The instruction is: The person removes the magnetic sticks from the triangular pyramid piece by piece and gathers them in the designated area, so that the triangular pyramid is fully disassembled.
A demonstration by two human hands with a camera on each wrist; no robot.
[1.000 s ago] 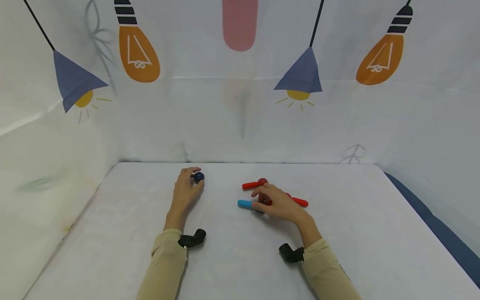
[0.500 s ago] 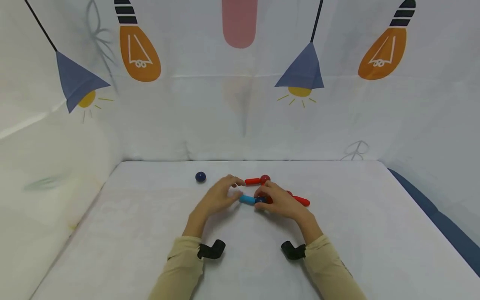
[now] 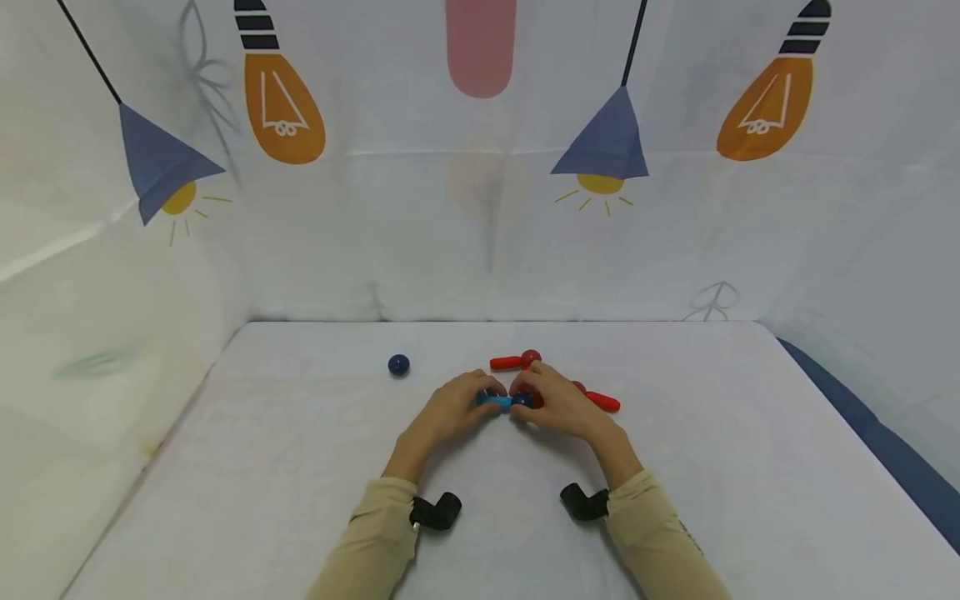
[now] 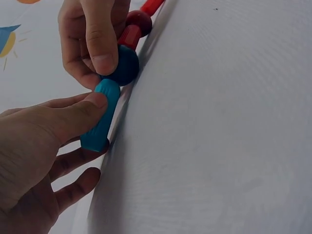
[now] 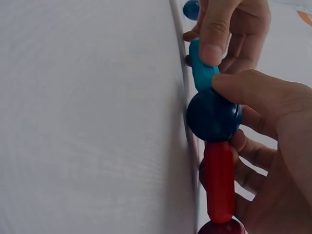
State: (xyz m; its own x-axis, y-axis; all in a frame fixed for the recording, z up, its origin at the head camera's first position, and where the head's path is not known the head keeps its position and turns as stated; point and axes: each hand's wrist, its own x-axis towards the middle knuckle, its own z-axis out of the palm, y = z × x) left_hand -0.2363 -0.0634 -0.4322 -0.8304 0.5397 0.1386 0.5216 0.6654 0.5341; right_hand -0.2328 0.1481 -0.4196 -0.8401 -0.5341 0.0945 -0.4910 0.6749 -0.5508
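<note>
My left hand (image 3: 457, 408) pinches a light blue stick (image 4: 101, 117) between thumb and fingers. One end of the stick meets a dark blue ball (image 5: 213, 115), which my right hand (image 3: 558, 404) grips with its thumb near the joint. From the ball's other side runs a red stick (image 5: 219, 183), followed by a red ball (image 4: 140, 23) and another red stick (image 3: 602, 402). In the head view, the hands almost touch and partly cover this row. A separate dark blue ball (image 3: 399, 365) lies on the table, left of my left hand.
Just beyond my hands lies a red stick (image 3: 506, 363) with a red ball (image 3: 530, 357) at its right end. The white table (image 3: 315, 517) meets a printed white backdrop (image 3: 420, 233) at its far edge.
My left hand has left the separate dark blue ball, moved right and taken hold of the light blue stick. That ball has shifted slightly nearer. My right hand has stayed at the row.
</note>
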